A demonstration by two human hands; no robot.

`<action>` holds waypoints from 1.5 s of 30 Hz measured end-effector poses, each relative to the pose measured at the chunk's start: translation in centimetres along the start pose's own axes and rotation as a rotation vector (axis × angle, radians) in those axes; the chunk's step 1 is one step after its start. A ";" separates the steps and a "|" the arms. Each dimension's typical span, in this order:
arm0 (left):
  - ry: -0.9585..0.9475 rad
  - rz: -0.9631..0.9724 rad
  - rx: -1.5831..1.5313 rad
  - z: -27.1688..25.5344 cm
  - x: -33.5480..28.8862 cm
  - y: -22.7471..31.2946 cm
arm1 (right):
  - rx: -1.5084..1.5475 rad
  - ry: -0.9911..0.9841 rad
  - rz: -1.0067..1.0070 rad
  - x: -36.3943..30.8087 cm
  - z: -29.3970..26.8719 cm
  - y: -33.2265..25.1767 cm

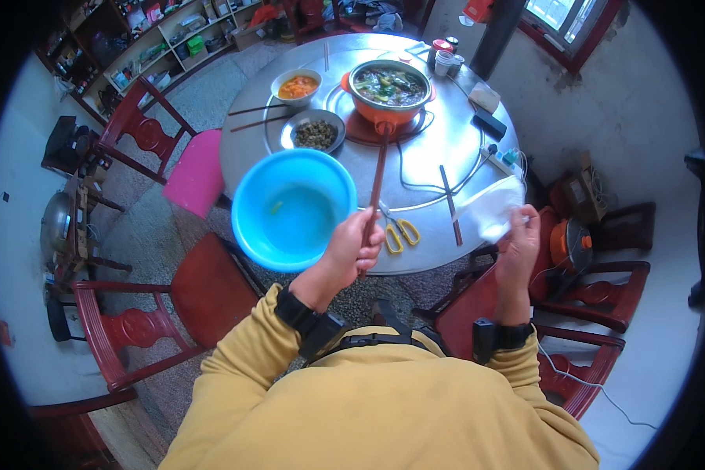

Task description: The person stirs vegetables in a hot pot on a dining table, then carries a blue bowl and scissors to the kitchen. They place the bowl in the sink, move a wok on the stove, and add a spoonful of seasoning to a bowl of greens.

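Observation:
My left hand (351, 249) is closed round long brown chopsticks (378, 178), whose far end points at the front of an orange electric pot (384, 115). Dark liquid and green leaves fill the pot. In my raised right hand (518, 249), at the table's right edge, a white paper tissue (491, 208) is pinched and hangs out to the left. Left of my left hand, a blue plastic basin (290, 215) holds a small pale green scrap. Yellow-handled scissors (400, 235) lie just right of that hand. A dark chopstick set (450, 204) rests between both hands.
The round metal table (435, 254) also carries a bowl of orange-red food (297, 87), a grey plate of dark food (315, 131), several jars (443, 58), a power strip (501, 160) and a cable. Red wooden chairs (211, 290) surround it; a pink stool (193, 174) stands left.

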State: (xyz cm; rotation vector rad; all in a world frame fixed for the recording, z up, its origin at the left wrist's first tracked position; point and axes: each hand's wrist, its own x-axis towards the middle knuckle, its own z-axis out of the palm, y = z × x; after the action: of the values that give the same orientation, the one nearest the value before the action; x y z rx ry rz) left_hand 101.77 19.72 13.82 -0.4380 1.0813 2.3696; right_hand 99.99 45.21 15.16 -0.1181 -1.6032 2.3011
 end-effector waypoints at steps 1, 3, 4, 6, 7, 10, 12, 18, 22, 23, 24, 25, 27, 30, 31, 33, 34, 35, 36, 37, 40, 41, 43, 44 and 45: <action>-0.001 0.013 0.001 -0.2 -0.5 -0.2 | -0.048 0.111 0.080 0.4 0.1 1.0; 0.055 0.061 0.072 -0.3 -1.0 -0.8 | -0.218 0.049 0.067 0.1 0.9 3.7; 0.091 0.099 0.131 -0.4 -1.1 -1.1 | -0.128 -0.043 0.124 -0.1 1.6 4.9; 0.144 0.163 0.207 -0.7 -1.0 -1.7 | -0.034 -0.168 0.228 -0.8 3.5 6.8; 0.164 0.188 0.225 -1.0 -0.9 -2.1 | 0.045 -0.181 0.319 -1.2 4.7 7.4; 0.242 0.286 0.247 -1.8 -0.4 -3.4 | 0.250 -0.202 0.601 -2.4 7.9 8.1; 0.293 0.329 0.273 -2.6 0.0 -3.9 | 0.290 -0.259 0.719 -3.2 9.5 8.3; 0.422 0.489 0.493 -4.6 1.0 -4.7 | -0.041 -0.360 0.682 -5.1 10.9 10.0; 0.410 0.417 0.500 -5.0 1.2 -4.4 | -0.090 -0.380 0.603 -4.4 11.0 11.1; 0.391 0.395 0.520 -5.1 1.2 -4.3 | -0.066 -0.369 0.608 -4.2 10.9 11.1; 0.348 0.397 0.514 -5.1 1.2 -4.2 | 0.025 -0.319 0.610 -4.2 11.0 11.2; 0.369 0.391 0.596 -5.1 1.2 -4.1 | 0.049 -0.300 0.616 -4.1 10.9 11.2; 0.357 0.419 0.716 -5.0 1.2 -4.0 | 0.156 -0.281 0.686 -4.0 10.6 11.1; 0.280 0.376 0.608 -4.3 1.3 -3.8 | 0.215 -0.331 0.676 -3.8 10.3 10.8; 0.263 0.376 0.611 -4.0 1.3 -3.7 | 0.248 -0.344 0.677 -3.7 10.3 10.7; 0.249 0.276 0.603 -3.4 0.8 -3.2 | 0.184 -0.352 0.612 -2.8 10.2 10.3; 0.204 0.238 0.571 -3.1 0.6 -2.9 | 0.184 -0.338 0.626 -2.3 10.1 10.1; 0.177 0.192 0.546 -2.8 0.3 -2.5 | 0.212 -0.331 0.624 -1.7 10.1 9.7; 0.150 0.152 0.521 -2.6 0.0 -2.3 | 0.195 -0.254 0.625 -1.3 10.3 9.6; 0.114 0.128 0.491 -2.3 -0.4 -2.1 | 0.115 -0.290 0.545 -0.8 9.7 9.0; 0.100 0.045 0.511 -2.0 -1.6 -1.9 | 0.210 -0.087 0.472 2.6 8.8 7.7; 0.086 0.023 0.507 -1.9 -2.0 -1.9 | 0.263 0.030 0.464 3.6 8.6 7.6; 0.082 -0.036 0.507 -1.9 -2.6 -1.9 | 0.293 0.018 0.413 4.7 7.4 7.4; 0.050 -0.015 0.506 -1.7 -2.7 -2.0 | 0.337 -0.038 0.369 5.0 6.8 7.6; 0.043 -0.009 0.515 -1.5 -2.8 -2.1 | 0.396 -0.077 0.341 5.3 6.3 7.9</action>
State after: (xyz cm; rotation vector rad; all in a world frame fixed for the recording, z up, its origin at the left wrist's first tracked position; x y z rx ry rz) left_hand 105.32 18.87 12.92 -0.3031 1.6369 1.9746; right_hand 91.65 38.78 10.76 -0.2243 -1.2005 2.8703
